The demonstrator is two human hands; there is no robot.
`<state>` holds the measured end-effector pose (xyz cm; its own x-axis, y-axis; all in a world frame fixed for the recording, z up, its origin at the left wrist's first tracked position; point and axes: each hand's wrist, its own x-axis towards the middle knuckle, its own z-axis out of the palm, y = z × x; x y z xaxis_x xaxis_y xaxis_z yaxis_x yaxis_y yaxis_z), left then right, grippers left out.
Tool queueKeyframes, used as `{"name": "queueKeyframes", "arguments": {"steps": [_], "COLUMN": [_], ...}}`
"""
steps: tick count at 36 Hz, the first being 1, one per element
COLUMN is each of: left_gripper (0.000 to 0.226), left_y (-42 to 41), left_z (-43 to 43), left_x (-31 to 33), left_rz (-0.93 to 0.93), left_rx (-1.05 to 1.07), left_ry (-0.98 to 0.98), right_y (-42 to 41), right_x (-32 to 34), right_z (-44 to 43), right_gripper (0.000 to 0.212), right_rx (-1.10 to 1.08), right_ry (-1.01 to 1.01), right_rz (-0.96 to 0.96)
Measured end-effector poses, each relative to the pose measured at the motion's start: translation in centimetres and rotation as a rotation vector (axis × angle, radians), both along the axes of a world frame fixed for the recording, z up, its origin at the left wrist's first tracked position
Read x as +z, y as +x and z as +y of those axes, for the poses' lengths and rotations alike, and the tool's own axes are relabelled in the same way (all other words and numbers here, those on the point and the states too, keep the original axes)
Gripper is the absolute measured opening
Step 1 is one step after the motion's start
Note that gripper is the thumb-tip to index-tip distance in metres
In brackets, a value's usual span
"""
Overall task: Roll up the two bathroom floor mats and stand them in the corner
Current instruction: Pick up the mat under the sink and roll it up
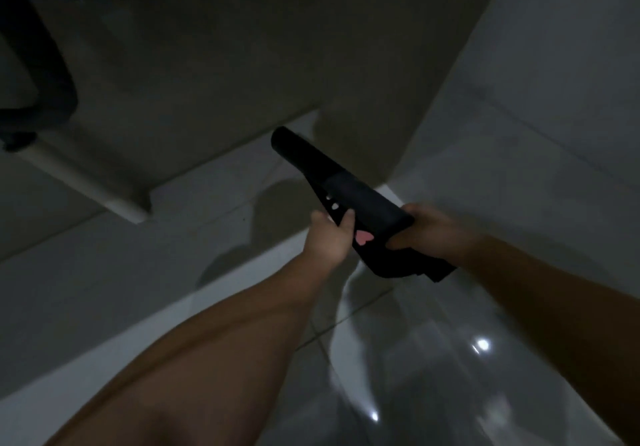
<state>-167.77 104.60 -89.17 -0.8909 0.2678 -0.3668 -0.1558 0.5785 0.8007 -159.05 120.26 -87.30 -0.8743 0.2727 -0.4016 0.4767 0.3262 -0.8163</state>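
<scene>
A black floor mat [349, 191], rolled into a long tube, is held in the air in the middle of the head view, its far end pointing up and left towards a dim wall corner. A loose flap with a pink heart mark and small white dots hangs below the roll. My left hand [330, 237] grips the flap's left edge. My right hand [427, 230] is closed around the roll's near end. I see only one mat; the room is dark.
A pale wall column [398, 81] stands right behind the mat. A white raised ledge [114, 199] runs along the left. A dark curved object [41, 74] sits at the far left. Glossy grey floor tiles [415, 359] lie below my arms.
</scene>
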Motion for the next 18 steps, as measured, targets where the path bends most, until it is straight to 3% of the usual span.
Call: {"name": "queueKeyframes", "arguments": {"steps": [4, 8, 13, 16, 18], "left_gripper": [0.043, 0.045, 0.067, 0.066, 0.063], "left_y": [-1.2, -2.3, -3.0, -4.0, -4.9], "left_z": [2.0, 3.5, 5.3, 6.9, 7.8], "left_x": [-3.2, -5.3, -7.7, -9.5, -10.7], "left_rz": [-0.131, -0.053, -0.09, -0.089, -0.097], "left_rx": [0.127, 0.105, 0.009, 0.013, 0.006], "left_ry": [0.23, 0.344, 0.31, 0.254, 0.274], "right_y": [-2.3, -2.9, -3.6, -4.0, -4.2], "right_x": [-2.0, -4.3, -6.9, -8.5, -9.6], "right_z": [0.4, 0.9, 0.9, 1.0, 1.4], "right_gripper": [0.026, 0.021, 0.037, 0.045, 0.063], "right_rx": [-0.057, -0.11, -0.024, -0.01, 0.019], "right_ry": [-0.012, -0.023, 0.334, 0.53, 0.607], "right_rz": [0.016, 0.029, -0.058, -0.08, -0.078]}}
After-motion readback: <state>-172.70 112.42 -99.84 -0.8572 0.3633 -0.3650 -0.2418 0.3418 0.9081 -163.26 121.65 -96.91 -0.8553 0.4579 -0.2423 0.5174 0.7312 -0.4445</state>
